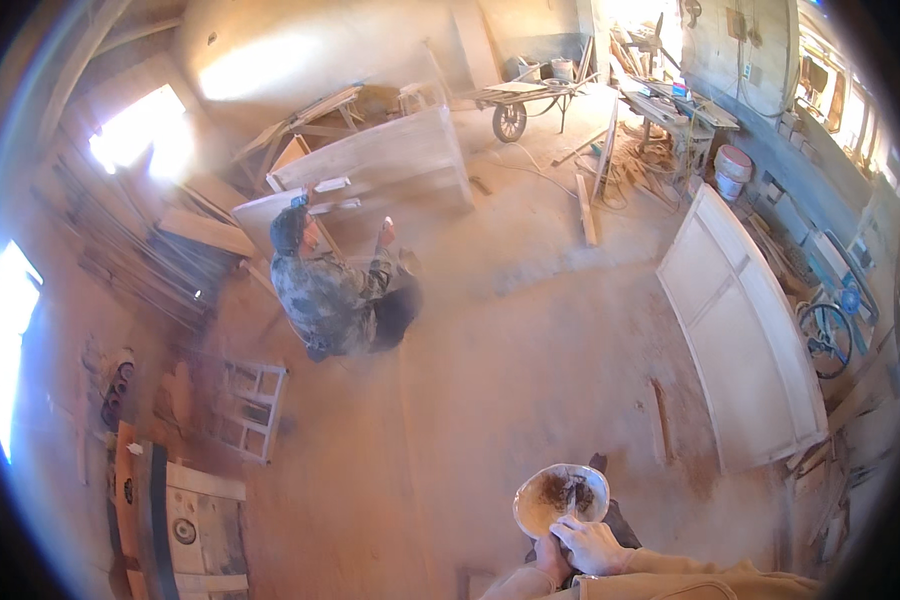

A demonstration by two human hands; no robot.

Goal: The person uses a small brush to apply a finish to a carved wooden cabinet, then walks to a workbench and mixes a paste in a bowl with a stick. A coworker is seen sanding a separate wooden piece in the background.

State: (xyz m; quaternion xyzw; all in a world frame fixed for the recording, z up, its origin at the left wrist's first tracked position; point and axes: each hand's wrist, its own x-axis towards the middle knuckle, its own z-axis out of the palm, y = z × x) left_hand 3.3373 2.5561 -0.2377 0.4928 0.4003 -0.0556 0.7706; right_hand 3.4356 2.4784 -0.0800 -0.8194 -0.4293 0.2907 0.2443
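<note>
bowl [532, 515] 5 o'clock | left hand [548, 556] at its 6 o'clock edge, grip can't tell | right hand [592, 546] fingers curled round thin stick [571, 503] | advise: brace bowl level

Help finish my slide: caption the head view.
Left hand and right hand together at a pale bowl; a person crouches beyond.

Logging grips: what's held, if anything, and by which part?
Left hand: round, whitish bowl, apparently by its near rim. Right hand: seemingly a thin, pale stick, near end.
</note>
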